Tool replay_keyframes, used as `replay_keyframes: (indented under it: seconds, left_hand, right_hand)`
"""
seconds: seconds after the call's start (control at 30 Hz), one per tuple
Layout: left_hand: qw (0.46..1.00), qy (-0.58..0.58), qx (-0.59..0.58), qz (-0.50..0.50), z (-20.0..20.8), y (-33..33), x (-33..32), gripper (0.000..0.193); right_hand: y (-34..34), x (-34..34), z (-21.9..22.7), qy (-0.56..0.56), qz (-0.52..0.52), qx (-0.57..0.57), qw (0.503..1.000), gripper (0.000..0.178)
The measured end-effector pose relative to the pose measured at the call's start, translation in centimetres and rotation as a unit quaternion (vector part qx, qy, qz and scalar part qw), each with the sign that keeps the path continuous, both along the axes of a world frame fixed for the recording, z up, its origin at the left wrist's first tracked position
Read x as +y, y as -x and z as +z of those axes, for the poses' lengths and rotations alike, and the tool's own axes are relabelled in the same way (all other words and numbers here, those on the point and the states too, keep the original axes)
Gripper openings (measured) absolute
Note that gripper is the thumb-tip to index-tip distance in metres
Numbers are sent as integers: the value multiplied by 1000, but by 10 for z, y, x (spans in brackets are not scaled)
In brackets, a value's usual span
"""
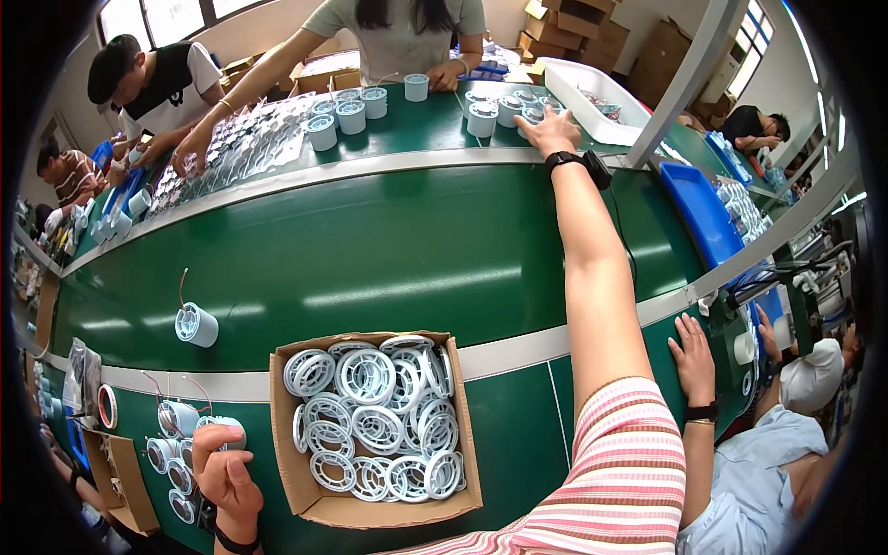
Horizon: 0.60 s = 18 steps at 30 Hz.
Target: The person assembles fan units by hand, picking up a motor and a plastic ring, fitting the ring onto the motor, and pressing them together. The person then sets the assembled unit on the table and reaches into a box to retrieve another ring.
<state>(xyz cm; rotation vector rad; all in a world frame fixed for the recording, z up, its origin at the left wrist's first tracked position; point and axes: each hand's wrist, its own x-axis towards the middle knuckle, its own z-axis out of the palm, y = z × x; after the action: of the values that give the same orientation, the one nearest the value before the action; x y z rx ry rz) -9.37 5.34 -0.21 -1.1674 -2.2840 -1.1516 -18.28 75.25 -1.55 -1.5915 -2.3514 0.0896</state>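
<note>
My right hand (552,132) reaches across the conveyor to a cluster of light blue cylindrical housings (482,120) on the far table. Its fingers are spread over the housings at the cluster's right side, and no firm grip shows. At the lower left, my left hand (229,476) has its fingers curled against a light blue housing (222,433), partly hiding it. Beside that hand stand several similar housings with dark round insides (181,475), some with thin wires. Between my arms sits an open cardboard box (375,520) full of light blue spoked rings (367,376).
A single wired housing (196,326) stands on the green conveyor (398,240). Opposite, a person (398,42) reaches toward small parts laid out at the left. A white bin (601,102), a blue tray (700,222) and metal posts (684,79) flank my right arm; a co-worker's hand (694,361) rests nearby.
</note>
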Motion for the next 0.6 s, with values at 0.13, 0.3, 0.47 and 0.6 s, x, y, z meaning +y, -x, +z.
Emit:
replay_keyframes:
  seconds: [0.13, 0.3, 0.47, 0.6]
  left_hand:
    - [1000, 1, 26, -15, 4, 0, -3, 32]
    - [998, 5, 60, -12, 29, -11, -14, 30]
    - [968, 55, 243, 35, 60, 1, -50, 13]
    - [943, 3, 283, 174, 71, 43, -86, 9]
  right_hand:
    - [-9, 0, -3, -33, 35, -23, 999, 91]
    - [-48, -15, -10, -42, 107, 17, 993, 85]
    - [-116, -43, 7, -73, 228, 124, 963, 69]
    - [-134, -140, 68, -102, 416, 175, 886, 52]
